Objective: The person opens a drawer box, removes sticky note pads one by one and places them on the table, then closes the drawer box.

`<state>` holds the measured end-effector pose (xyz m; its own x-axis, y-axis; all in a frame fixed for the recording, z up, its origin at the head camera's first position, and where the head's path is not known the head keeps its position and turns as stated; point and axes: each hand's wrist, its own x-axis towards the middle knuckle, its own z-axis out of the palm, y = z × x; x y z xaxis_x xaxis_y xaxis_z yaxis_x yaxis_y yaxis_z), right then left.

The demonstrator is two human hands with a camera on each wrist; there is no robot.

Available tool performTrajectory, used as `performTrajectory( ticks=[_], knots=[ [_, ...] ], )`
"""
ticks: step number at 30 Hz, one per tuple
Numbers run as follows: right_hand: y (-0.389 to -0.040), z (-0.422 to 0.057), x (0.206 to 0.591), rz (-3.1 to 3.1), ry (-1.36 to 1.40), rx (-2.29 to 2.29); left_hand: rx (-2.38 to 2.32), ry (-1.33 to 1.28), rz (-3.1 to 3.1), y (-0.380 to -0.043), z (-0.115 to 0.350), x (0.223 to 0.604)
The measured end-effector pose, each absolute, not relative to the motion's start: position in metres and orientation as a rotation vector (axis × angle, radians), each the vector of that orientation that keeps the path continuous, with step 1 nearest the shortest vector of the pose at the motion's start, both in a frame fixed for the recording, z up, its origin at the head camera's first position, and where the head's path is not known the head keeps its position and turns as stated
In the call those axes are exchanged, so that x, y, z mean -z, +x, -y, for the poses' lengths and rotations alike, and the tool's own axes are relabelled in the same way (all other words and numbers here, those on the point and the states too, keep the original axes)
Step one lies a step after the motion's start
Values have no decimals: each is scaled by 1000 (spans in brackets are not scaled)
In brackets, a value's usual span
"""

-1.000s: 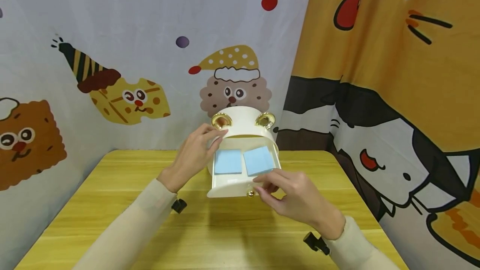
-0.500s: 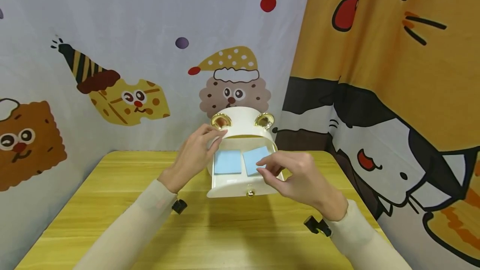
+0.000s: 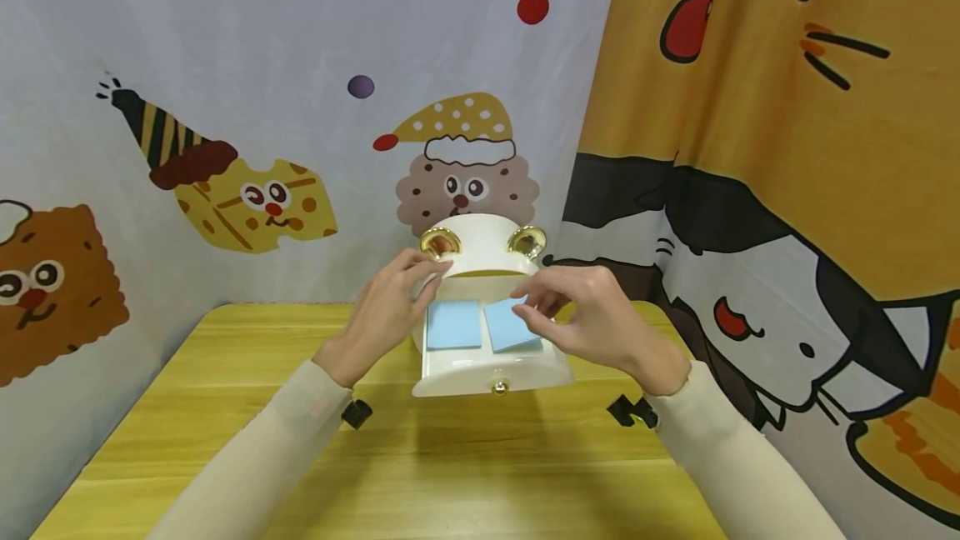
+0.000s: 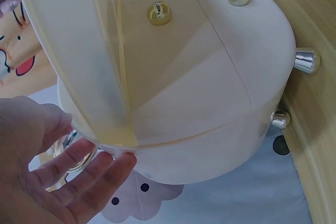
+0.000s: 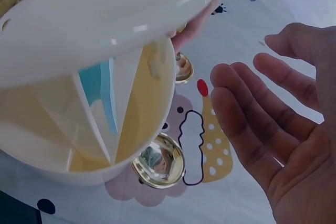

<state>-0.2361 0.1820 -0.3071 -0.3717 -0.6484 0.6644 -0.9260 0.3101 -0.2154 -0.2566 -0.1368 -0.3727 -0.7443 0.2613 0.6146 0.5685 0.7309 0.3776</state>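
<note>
A round white drawer box with gold ears stands at the back of the table. Its top drawer is pulled out, with a gold knob on the front. Inside lie two light-blue paper pads: the left pad is straight, the right pad is askew and partly hidden. My left hand touches the rounded side of the box with extended fingertips. Over the drawer's right side hovers my right hand, fingers loosely bent and nothing between them. In the right wrist view those fingers are apart from the box.
The box has other drawers below with gold knobs and short metallic feet. It stands on a wooden table. A cartoon-printed curtain hangs close behind and on both sides.
My right hand has left the drawer's front edge near the knob and risen back and up over the right pad. My left hand, the drawer and the pads stay in place.
</note>
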Motion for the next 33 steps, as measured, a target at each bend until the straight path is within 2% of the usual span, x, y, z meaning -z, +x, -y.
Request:
performTrajectory(
  ticks=[18, 33],
  knots=[
    [-256, -172, 284, 2387, 1385, -633, 734, -640, 2404, -257, 138, 372],
    [-270, -163, 282, 2564, 1425, -552, 723, -643, 2409, -257, 137, 371]
  ],
)
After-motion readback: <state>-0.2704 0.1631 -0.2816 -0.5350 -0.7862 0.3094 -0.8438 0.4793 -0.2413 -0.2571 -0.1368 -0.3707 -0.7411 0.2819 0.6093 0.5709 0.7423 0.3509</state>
